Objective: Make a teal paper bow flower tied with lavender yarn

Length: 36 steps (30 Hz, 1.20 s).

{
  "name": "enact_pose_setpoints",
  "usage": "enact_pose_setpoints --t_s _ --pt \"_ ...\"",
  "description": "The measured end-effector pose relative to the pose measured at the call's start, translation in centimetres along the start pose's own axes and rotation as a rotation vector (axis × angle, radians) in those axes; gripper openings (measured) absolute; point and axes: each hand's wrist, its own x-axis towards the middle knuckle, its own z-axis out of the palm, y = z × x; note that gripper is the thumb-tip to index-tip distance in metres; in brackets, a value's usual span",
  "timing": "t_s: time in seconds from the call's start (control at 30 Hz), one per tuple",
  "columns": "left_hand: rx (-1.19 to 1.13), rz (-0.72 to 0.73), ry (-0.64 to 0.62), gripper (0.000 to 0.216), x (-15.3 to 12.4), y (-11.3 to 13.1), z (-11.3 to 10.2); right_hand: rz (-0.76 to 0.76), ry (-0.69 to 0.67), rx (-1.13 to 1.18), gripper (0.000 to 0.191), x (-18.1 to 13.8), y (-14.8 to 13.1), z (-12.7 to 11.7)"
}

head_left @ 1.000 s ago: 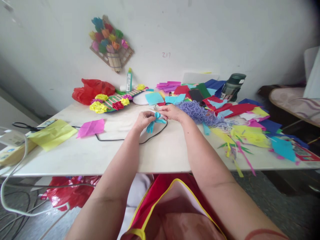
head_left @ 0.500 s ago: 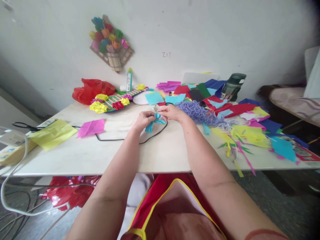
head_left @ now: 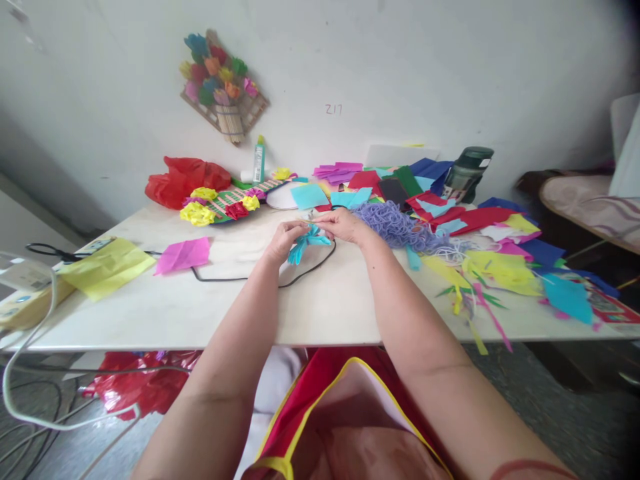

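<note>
Over the middle of the white table (head_left: 210, 313), both of my hands pinch one small twisted piece of light blue tissue paper (head_left: 306, 241). My left hand (head_left: 285, 240) holds its left side, where loose blue ends hang down. My right hand (head_left: 345, 225) grips the right end with closed fingers. A black cable (head_left: 260, 277) curves on the table just below the paper.
Pink (head_left: 183, 255) and yellow (head_left: 106, 267) paper sheets and black scissors (head_left: 47, 252) lie at the left. Paper flowers (head_left: 200, 212), a red bag (head_left: 183, 179) and a glue bottle (head_left: 258, 160) stand at the back. Purple yarn (head_left: 395, 227), a dark bottle (head_left: 465, 175) and many coloured sheets cover the right.
My fingers have worked the blue paper a little, and its loose ends now spread further apart. Both hands stay in the same place.
</note>
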Motion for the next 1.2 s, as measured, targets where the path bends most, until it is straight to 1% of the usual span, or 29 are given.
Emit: enact_pose_setpoints --t_s 0.1,0.23,0.37,0.53,0.7,0.93,1.03,1.2 --pt "-0.031 -0.014 0.038 0.022 0.1 -0.2 0.1 -0.016 0.053 -0.106 0.027 0.1 0.0 0.2" --pt "-0.114 -0.042 0.064 0.020 0.3 -0.6 0.1 -0.033 0.098 -0.174 0.023 -0.1 -0.4 0.2" --pt "-0.174 -0.043 0.091 0.018 0.4 -0.7 0.2 -0.043 0.092 -0.235 0.025 -0.3 -1.0 0.1" --pt "-0.259 -0.029 0.146 0.019 0.5 -0.3 0.6 -0.054 0.054 -0.388 0.031 -0.7 -1.9 0.0" --pt "-0.325 -0.003 0.154 0.020 0.5 -0.3 0.7 -0.052 0.038 -0.498 0.033 -0.8 -2.5 -0.1" --pt "-0.301 -0.040 0.159 0.024 0.3 0.3 0.9 -0.053 0.029 -0.542 0.033 -0.6 -2.5 0.0" --pt "-0.303 -0.043 0.177 0.026 0.4 0.1 0.9 -0.063 0.039 -0.533 0.033 -0.6 -2.4 0.0" --pt "-0.297 -0.028 0.156 0.028 0.4 -0.3 0.7 -0.070 0.058 -0.508 0.031 -0.4 -2.1 0.1"
